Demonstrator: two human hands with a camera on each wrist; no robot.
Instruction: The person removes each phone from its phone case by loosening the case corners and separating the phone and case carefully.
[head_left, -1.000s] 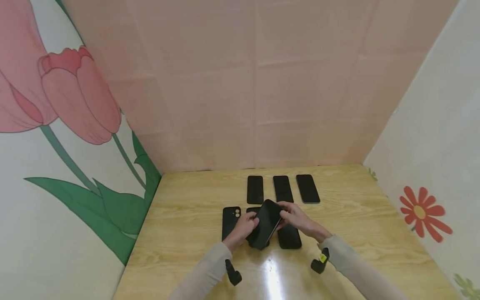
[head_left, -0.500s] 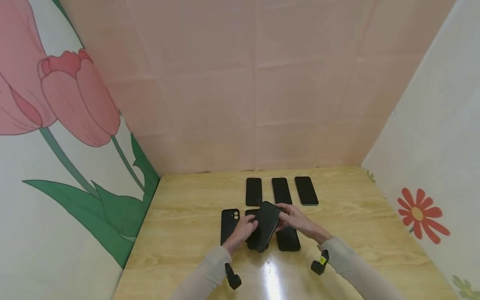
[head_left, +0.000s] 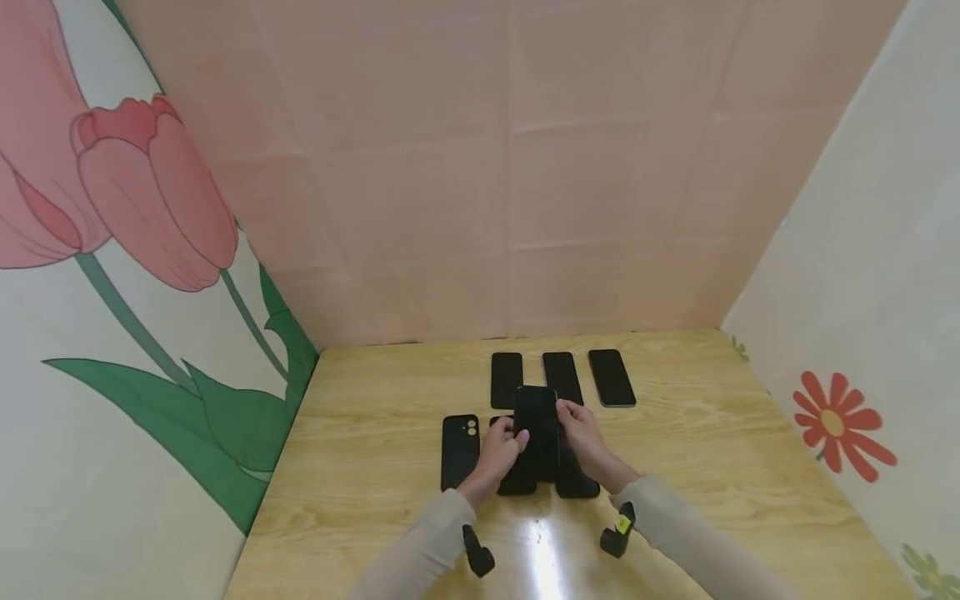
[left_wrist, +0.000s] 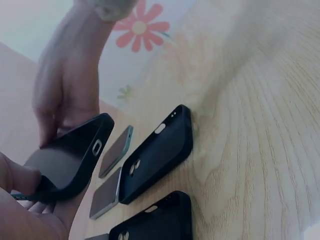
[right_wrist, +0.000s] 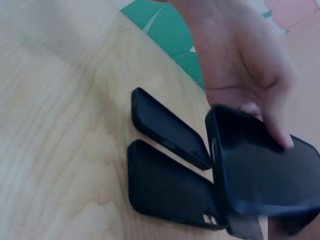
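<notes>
A black phone case [head_left: 542, 465] with a phone's dark screen [head_left: 535, 425] inside it is held up over the table between both hands. My left hand [head_left: 497, 457] grips its left side, thumb over the front and other fingers underneath. At the upper right edge, my right hand [head_left: 591, 440] pinches it. The left wrist view shows the case's raised rim and a small port opening at one end. Below lie three black cases, hollow side up: a left one [head_left: 459, 454] with camera holes, a middle one [head_left: 516, 485] and a right one [head_left: 577, 482], the latter two partly hidden.
Behind the cases, three dark phones lie in a row: a left one [head_left: 507, 380], a middle one [head_left: 562, 377] and a right one [head_left: 612, 377]. The wooden table [head_left: 375, 392] meets a pink back wall [head_left: 420, 208] and patterned side walls.
The held case and phone have turned from a slant to nearly straight up and risen slightly. My right hand has shifted a little left along with them; the left hand keeps its grip.
</notes>
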